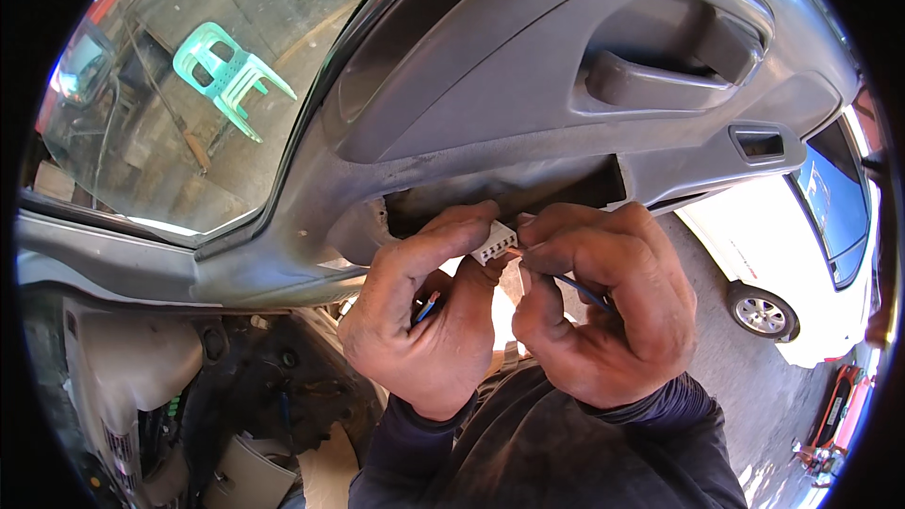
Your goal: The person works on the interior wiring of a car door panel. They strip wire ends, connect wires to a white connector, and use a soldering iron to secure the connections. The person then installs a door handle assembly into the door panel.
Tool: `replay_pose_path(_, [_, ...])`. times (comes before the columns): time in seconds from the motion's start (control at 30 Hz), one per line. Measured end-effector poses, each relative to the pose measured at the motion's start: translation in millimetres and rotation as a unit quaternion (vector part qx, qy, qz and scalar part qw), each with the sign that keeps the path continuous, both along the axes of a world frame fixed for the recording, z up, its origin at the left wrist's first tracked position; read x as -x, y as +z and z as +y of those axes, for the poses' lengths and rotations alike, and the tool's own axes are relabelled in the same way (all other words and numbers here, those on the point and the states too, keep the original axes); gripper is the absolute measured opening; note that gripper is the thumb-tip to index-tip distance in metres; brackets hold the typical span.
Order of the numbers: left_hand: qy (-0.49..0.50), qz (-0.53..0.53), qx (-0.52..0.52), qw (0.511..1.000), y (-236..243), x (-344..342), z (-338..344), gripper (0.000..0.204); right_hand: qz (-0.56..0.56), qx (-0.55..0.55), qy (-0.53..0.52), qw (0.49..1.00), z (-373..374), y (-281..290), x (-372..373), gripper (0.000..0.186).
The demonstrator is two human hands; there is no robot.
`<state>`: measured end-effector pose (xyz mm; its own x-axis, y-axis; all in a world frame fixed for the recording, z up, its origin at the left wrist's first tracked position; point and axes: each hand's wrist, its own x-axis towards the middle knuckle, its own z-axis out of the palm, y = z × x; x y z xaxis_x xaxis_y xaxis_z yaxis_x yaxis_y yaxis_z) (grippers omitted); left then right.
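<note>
My left hand (415,320) pinches a small white multi-slot connector (498,244) between thumb and index finger, with its slotted face upward. A short blue wire (426,309) pokes out below the curled fingers of that hand. My right hand (608,306) has its fingertips closed on a dark blue wire (580,290), with a small orange-copper end (513,251) at the connector's face. Whether that end is inside a slot is too small to tell. Both hands are in front of a dark opening (509,185) in a grey car door panel (471,66).
A door window (113,179) shows a green plastic chair (217,71) beyond it. Lower left is a car interior with loose beige trim (245,476) and exposed parts. A white car (735,236) stands at the right, near a red-and-black wheeled jack (830,415).
</note>
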<state>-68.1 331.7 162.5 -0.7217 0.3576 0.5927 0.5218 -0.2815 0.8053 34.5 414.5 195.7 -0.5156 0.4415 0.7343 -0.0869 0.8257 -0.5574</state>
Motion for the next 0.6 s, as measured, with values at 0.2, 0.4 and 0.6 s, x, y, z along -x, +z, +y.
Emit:
replay_pose_path(0.2, [-0.014, -0.007, -0.009, 1.0, 0.3, -0.2, 0.3, 0.029, -0.007, 0.005, -0.013, 1.0, -2.3, 0.2, -1.9, 0.028])
replay_pose_path(0.4, [-0.018, -0.02, -0.018, 0.999, -1.2, -0.4, 0.9, 0.028, -0.002, -0.003, -0.02, 1.0, -3.3, -0.2, -0.1, 0.028])
replay_pose_path(0.6, [-0.015, -0.007, -0.008, 1.0, -0.5, 0.2, -0.5, 0.028, -0.006, 0.004, -0.02, 1.0, -4.5, 1.0, -1.2, 0.028])
